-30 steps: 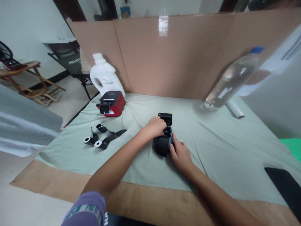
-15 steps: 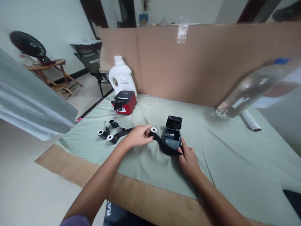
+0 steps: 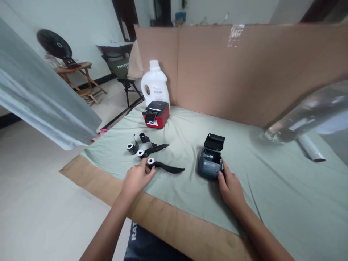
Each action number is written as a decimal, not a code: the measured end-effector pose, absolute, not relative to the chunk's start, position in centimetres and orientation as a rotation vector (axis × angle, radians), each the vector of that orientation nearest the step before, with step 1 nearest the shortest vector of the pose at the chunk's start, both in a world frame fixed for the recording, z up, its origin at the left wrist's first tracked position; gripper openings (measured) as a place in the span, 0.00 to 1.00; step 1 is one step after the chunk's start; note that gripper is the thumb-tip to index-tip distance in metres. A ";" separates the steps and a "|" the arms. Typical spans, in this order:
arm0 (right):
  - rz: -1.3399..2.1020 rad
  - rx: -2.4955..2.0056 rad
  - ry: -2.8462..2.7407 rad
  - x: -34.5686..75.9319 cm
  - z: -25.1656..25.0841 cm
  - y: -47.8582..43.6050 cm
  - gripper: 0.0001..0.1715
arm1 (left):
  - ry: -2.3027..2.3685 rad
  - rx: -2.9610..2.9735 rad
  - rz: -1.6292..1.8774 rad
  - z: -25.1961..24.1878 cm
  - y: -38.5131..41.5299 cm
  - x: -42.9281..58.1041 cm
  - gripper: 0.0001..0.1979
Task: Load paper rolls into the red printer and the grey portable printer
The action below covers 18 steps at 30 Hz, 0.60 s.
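My left hand (image 3: 137, 177) is closed on a small roll of black paper (image 3: 151, 162) with a white core, whose loose tail trails to the right over the cloth. Just behind it lie several similar black rolls (image 3: 131, 148), some with strips unrolled. My right hand (image 3: 230, 186) grips the right side of a small dark label printer (image 3: 209, 167) standing on the cloth. The printer's lid (image 3: 214, 141) is raised and its inner bay shows no roll.
A red and black printer (image 3: 160, 119) stands at the back left before a white jug (image 3: 155, 85). Cardboard (image 3: 223, 72) walls off the back. On the right are a clear bottle (image 3: 296, 119) and a grey tube (image 3: 311, 149). Green cloth (image 3: 185, 206) covers the wooden board (image 3: 163, 214).
My left hand has carried the black roll left, away from the printer, to beside the other rolls. My right hand no longer holds the strip's end and stays on the printer.
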State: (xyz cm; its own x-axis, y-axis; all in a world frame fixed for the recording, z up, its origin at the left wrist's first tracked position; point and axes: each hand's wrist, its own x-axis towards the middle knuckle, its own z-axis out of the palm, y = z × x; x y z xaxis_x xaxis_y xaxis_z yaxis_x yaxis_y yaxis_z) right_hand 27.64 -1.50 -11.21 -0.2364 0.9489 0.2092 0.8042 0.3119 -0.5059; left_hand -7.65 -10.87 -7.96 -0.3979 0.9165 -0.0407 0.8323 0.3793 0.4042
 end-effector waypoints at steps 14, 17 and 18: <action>0.405 -1.476 -2.071 27.8 -11.0 -1.4 0.33 | 2.365 1.616 0.800 -6.6 -8.8 -13.5 0.18; 0.180 -1.192 -2.019 28.0 -9.1 -1.5 0.31 | 2.390 1.845 0.907 -3.9 -8.2 -13.0 0.17; 0.080 -1.083 -1.999 28.0 -8.0 -1.6 0.30 | 2.335 1.948 0.936 -2.5 -8.0 -12.4 0.16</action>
State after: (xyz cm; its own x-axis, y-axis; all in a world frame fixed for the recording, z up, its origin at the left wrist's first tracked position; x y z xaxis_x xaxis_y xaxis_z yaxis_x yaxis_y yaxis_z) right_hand 27.97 -1.60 -7.98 -0.2736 0.7163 0.6419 0.6624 0.6242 -0.4142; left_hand -12.39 -7.99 -2.53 -0.2499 0.8864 0.3897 0.9101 0.0777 0.4070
